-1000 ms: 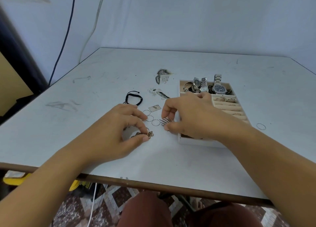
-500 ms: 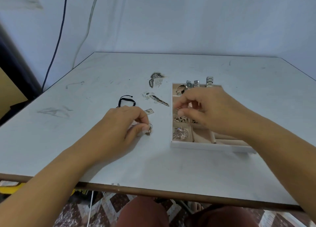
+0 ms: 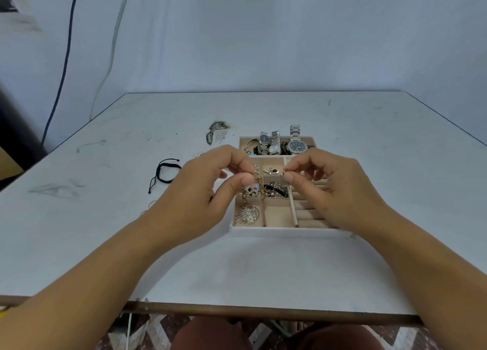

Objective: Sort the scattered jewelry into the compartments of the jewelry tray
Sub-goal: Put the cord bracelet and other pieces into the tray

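Half a second ago my left hand [image 3: 200, 191] was down on the scuffed white table [image 3: 263, 268], left of the tray. It is now lifted over the small compartments, meeting my right hand [image 3: 334, 189]. My left thumb and forefinger pinch a small bronze-coloured dangling earring [image 3: 259, 184], which hangs downward above the tray, its long axis roughly upright. My right fingertips [image 3: 290, 177] are pinched narrow, though whether they hold anything I cannot tell (too tiny).

The white-rimmed, beige-lined jewelry tray [image 3: 290, 232] holds:
- Far compartment: silver metal wristwatches [image 3: 296, 145].
- Middle compartment: a dark beaded tangle [image 3: 275, 190].
- Near-left compartment: a silver shell-shaped brooch [image 3: 247, 214].

A black cord bracelet [image 3: 166, 173] lies on the table, well left of the tray.
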The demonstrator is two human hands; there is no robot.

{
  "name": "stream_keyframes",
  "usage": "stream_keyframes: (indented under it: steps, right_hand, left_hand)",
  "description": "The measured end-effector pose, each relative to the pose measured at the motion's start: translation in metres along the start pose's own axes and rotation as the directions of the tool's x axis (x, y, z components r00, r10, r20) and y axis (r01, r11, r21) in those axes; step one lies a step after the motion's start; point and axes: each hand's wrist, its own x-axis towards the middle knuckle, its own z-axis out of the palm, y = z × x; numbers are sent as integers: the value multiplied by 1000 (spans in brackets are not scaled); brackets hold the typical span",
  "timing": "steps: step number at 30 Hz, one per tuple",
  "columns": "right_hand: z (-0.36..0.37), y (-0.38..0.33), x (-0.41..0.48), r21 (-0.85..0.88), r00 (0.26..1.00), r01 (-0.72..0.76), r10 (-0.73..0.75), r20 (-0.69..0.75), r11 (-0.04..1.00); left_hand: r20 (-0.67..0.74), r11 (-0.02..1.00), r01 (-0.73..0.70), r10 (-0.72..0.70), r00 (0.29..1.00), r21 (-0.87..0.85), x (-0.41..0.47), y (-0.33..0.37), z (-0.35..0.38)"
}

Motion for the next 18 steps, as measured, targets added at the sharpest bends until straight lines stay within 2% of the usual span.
stream_keyframes:
  steps: [5, 10, 13, 16, 18]
  right_hand:
    - [0, -2, 0, 49, 1000, 5, -5, 3, 999]
    - [-1, -3, -1, 43, 1000, 10, -10, 13, 999]
    - [-2, -4, -2, 42, 1000, 12, -12, 15, 999]
    - [-2, -4, -2, 36, 1000, 11, -12, 20, 999]
    - [-2, -4, -2, 37, 1000, 6, -7, 25, 999]
  left_hand:
    - [-29, 995, 34, -37, 999, -99, 1, 1, 3]
    - [60, 993, 94, -90, 994, -66, -6, -9, 8]
    - [128, 994, 103, -107, 986, 39, -14, -16, 10]
    - [141, 978, 66, -96, 985, 200, -18, -18, 7]
    - [139, 966, 67, -104, 985, 248, -19, -19, 5]
